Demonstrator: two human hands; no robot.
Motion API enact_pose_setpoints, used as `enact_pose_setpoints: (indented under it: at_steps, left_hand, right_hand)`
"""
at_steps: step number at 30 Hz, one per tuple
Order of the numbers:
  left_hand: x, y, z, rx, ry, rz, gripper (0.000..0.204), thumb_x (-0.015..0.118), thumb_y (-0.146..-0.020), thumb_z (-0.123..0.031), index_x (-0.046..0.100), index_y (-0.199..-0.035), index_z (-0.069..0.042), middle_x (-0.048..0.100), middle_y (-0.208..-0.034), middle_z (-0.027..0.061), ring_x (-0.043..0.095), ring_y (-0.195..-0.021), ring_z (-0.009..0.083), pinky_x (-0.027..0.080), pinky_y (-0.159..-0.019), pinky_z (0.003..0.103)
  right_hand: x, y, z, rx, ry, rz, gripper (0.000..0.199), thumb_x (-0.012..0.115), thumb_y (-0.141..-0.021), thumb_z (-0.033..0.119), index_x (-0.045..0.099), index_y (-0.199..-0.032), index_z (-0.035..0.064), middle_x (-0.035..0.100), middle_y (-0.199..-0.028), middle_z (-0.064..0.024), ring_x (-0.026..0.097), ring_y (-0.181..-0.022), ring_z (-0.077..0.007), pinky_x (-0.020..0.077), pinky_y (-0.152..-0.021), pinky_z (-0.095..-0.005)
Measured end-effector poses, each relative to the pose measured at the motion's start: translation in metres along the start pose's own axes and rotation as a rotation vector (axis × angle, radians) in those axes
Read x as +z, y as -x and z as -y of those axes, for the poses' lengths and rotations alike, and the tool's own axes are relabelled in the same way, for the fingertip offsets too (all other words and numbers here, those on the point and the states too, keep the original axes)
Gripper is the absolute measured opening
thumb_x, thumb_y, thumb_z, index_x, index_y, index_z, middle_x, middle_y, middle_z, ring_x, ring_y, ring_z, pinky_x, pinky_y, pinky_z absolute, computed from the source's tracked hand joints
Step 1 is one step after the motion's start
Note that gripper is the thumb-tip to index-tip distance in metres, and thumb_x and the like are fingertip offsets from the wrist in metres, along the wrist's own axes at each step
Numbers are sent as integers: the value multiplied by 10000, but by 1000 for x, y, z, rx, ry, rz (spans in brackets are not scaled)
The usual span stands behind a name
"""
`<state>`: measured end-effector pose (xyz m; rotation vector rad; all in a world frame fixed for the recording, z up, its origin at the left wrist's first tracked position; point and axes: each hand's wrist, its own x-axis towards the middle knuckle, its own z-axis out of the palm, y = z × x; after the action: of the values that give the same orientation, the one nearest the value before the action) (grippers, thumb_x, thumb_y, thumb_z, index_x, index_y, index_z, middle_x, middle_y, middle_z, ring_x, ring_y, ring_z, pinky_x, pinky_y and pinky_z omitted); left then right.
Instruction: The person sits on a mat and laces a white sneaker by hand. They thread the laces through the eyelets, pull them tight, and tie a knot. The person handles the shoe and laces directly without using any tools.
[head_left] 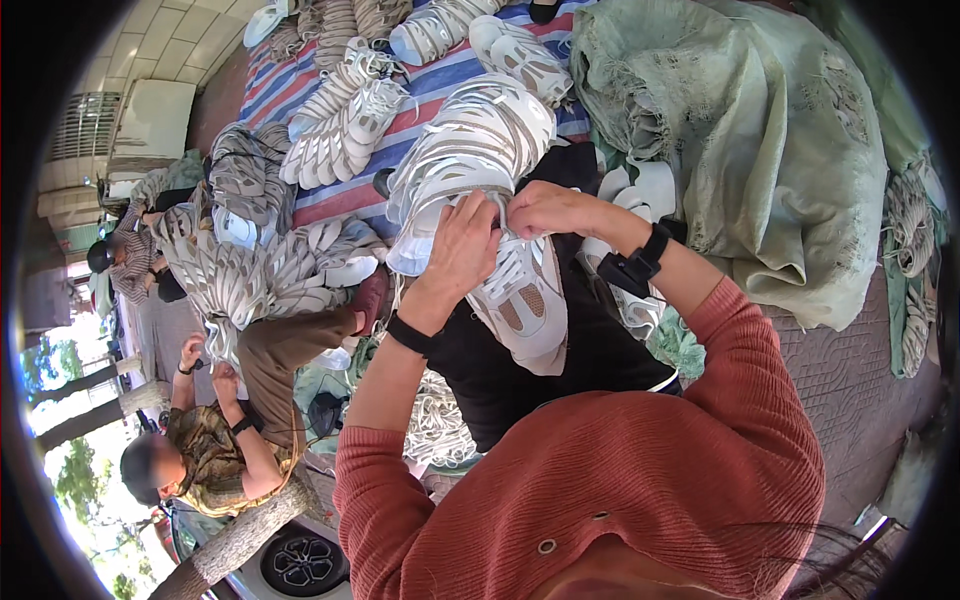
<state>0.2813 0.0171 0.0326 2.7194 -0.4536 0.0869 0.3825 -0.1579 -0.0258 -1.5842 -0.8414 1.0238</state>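
A white shoe upper (525, 312) with tan mesh panels lies across my lap, its toe toward me and white lacing up its middle. At its throat, my left hand (462, 245) has its fingers bent and pinched together on a white shoelace (505, 262). Close on the right, my right hand (560, 212) is also closed, thumb and fingertips at the same lacing. The fingertips partly hide the lace ends. Just beyond my hands, a thick overlapping stack of similar shoe uppers (480, 135) runs away from me.
More shoe uppers (345, 125) lie on a striped sheet (430, 110). A large pale green sack (740, 130) stands at the right. White laces (438, 425) are heaped below my left forearm. A co-worker (215, 450) sits at the left beside piled uppers (250, 270); another person (130, 262) is farther off.
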Motion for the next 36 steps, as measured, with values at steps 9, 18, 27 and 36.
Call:
enact_pose_setpoints:
  at_steps: [9, 18, 27, 36]
  left_hand:
    - [13, 5, 9, -38, 344, -82, 161, 631, -776, 58, 543, -893, -9, 489, -842, 107, 528, -729, 256, 440, -635, 356]
    - [1, 9, 13, -94, 286, -180, 103, 635, -791, -6, 546, -837, -30, 549, -812, 139, 589, -744, 337, 470, -642, 416]
    - [-209, 191, 191, -654, -551, -965, 58, 606, -862, -91, 613, -828, -44, 574, -782, 88, 546, -690, 239, 458, -663, 372]
    - [-152, 167, 96, -711, -246, -844, 428, 676, -818, -44, 529, -1220, -56, 564, -899, 96, 572, -731, 215, 481, -682, 370]
  right_hand:
    - [-30, -10, 10, -102, 190, 62, 215, 789, -772, 206, 667, -730, 34, 565, -627, 29, 468, -610, -51, 407, -576, -247]
    - [-24, -8, 27, -338, 237, -56, 310, 692, -898, 297, 614, -1120, 96, 447, -1188, -55, 507, -998, -184, 464, -839, -306]
    - [-5, -2, 18, -406, 265, 45, 180, 519, -1009, 203, 619, -1016, 54, 435, -1159, -78, 502, -1061, -164, 409, -938, -291]
    - [-9, 4, 66, -305, 675, 67, 111, 631, -917, 193, 625, -978, 100, 490, -1114, -59, 584, -850, -219, 460, -779, -355]
